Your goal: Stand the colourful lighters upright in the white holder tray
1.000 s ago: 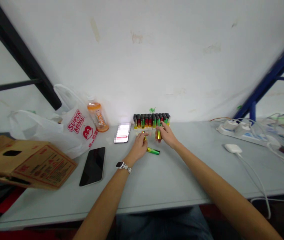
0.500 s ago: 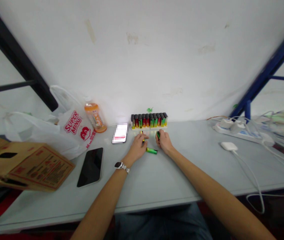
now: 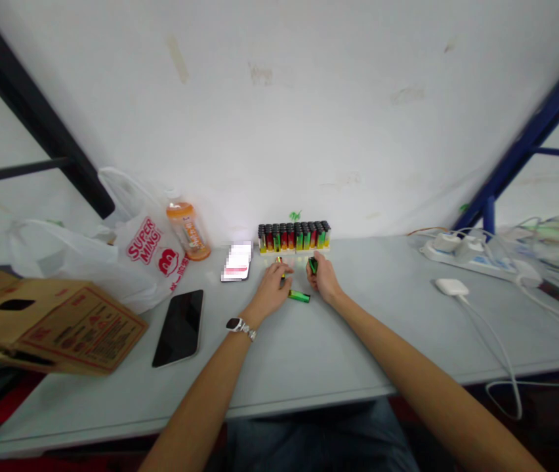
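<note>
My right hand (image 3: 325, 280) is closed around a green lighter (image 3: 313, 265) with a dark end, just in front of the lighter rows. To its left my left hand (image 3: 274, 288) lies low over the table, fingers stretched out and apart. A yellow lighter (image 3: 280, 261) shows partly from under those fingers; the rest of it is covered. Between the two hands a green lighter (image 3: 299, 296) lies flat on the table. Behind them several red, green and yellow lighters (image 3: 287, 240) with black tops stand upright in two pale trays (image 3: 311, 251).
Left of the hands are a lit phone (image 3: 237, 261), a dark tablet (image 3: 180, 328), an orange bottle (image 3: 188, 229), a white plastic bag (image 3: 126, 262) and a cardboard box (image 3: 77, 328). A power strip (image 3: 481, 261) and a white charger (image 3: 451, 287) with its cable lie right. The wall stands behind.
My right hand has tilted slightly, so more of the green lighter in it shows. My left hand and the lighter lying between the hands look nearly the same.
</note>
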Available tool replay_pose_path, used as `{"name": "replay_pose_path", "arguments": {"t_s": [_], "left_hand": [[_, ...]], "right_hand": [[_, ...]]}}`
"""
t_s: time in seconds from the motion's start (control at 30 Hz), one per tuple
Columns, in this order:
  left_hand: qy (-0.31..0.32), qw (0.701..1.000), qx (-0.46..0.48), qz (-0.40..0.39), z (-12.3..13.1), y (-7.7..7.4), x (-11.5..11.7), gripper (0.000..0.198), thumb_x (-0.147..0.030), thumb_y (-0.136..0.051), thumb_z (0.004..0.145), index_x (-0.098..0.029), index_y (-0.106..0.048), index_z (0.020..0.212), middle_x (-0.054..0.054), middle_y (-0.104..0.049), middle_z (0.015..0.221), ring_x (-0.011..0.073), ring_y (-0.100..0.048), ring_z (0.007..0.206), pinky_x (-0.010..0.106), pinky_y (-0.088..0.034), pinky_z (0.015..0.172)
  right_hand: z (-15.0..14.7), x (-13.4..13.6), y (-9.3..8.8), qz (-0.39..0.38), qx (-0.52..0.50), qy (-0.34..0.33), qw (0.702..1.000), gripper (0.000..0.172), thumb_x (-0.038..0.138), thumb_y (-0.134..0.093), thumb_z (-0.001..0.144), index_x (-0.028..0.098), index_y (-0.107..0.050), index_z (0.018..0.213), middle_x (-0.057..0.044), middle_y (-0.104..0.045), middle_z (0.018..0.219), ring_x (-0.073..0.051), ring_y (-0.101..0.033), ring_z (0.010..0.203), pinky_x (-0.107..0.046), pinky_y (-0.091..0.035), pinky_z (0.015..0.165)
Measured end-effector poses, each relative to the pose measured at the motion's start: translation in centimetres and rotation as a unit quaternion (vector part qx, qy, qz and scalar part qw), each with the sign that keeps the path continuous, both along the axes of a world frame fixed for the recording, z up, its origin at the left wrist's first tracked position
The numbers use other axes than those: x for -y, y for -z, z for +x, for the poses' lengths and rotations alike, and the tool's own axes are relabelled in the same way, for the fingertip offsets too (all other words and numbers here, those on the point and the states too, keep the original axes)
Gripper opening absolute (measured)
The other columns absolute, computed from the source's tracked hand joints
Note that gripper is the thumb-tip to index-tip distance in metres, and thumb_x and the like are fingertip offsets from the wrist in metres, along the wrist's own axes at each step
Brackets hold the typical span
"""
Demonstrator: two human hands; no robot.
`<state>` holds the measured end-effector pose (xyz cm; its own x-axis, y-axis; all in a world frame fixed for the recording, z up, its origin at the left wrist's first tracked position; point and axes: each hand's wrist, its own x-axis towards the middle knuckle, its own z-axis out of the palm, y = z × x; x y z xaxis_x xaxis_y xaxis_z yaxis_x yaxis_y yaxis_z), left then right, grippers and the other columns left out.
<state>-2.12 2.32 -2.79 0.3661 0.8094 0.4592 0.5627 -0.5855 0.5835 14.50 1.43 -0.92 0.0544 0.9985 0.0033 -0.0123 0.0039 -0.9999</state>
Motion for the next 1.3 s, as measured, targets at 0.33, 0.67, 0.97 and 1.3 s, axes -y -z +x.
{"name": "replay_pose_path", "arguments": {"t_s": [0.33,0.67,0.97,1.3], "left_hand": [[-0.002,1.000,-0.013,-0.009,0.0,-0.1,0.1,0.020,-0.018,-0.052,0.088,-0.017,-0.064,0.104,0.011,-0.060,0.114,0.0250,-0.054,0.118,0.047,-0.042,0.108],[-0.005,1.000,-0.012,-0.002,0.0,0.2,0.0,0.018,-0.020,-0.054,0.088,-0.018,-0.065,0.102,0.011,-0.060,0.114,0.0250,-0.054,0.118,0.047,-0.042,0.108],[-0.005,1.000,-0.012,-0.001,0.0,0.3,0.0,0.019,-0.020,-0.054,0.088,-0.018,-0.064,0.103,0.010,-0.060,0.115,0.0253,-0.054,0.118,0.047,-0.042,0.108],[-0.007,1.000,-0.020,-0.004,0.0,-0.1,0.3,0.016,-0.023,-0.056,0.088,-0.019,-0.066,0.101,0.010,-0.060,0.115,0.0258,-0.055,0.119,0.046,-0.043,0.108]], "right_hand": [[0.1,-0.2,0.1,-0.012,-0.019,-0.013,1.000,0.055,0.063,-0.029,0.090,0.023,-0.037,0.052,0.005,-0.026,0.040,-0.010,-0.023,0.036,-0.025,-0.020,0.039],[0.2,-0.4,1.0,0.077,0.086,0.014,0.993,0.048,0.046,-0.023,0.093,0.024,-0.038,0.053,0.002,-0.036,0.044,-0.013,-0.038,0.044,-0.026,-0.031,0.046],[-0.2,0.0,0.0,-0.004,-0.032,-0.018,0.999,0.056,0.069,-0.026,0.088,0.022,-0.046,0.065,0.008,-0.025,0.045,-0.010,-0.022,0.038,-0.024,-0.019,0.039],[0.1,-0.9,-1.1,0.190,0.106,0.014,0.976,0.041,0.059,-0.061,0.080,0.018,-0.063,0.081,-0.003,-0.062,0.076,-0.015,-0.054,0.068,-0.027,-0.043,0.062]]}}
